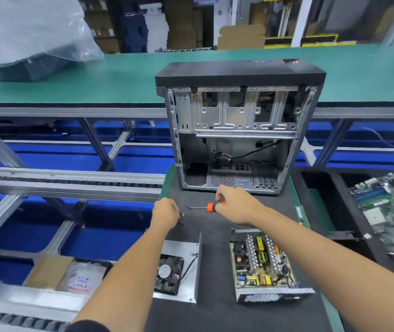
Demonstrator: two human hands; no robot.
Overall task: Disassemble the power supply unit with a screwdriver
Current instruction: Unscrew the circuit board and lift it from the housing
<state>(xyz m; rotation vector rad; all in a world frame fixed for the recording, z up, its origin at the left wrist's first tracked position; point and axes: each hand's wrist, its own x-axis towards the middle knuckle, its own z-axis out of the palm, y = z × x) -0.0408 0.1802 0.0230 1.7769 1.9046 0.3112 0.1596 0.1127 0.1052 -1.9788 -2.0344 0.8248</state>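
At far left, a clear plastic bag (27,32) lies on the green bench (119,75), and a cardboard box (69,274) sits low beside the conveyor rails (66,180). On the dark mat (217,238), the power supply cover (182,269), with its fan (168,274) facing up, lies nearest the viewer. Above it, the left hand (165,212) is curled over a few small screws (181,218); whether its fingers pinch one cannot be told. The right hand (235,203) grips the orange-handled screwdriver (205,207), shaft level and tip pointing toward the screws. Behind both hands stands the open computer case (236,125). Right of the cover rests the power supply unit (263,264), its circuit board exposed. At far right, circuit boards (390,207) fill a black tray (330,192).
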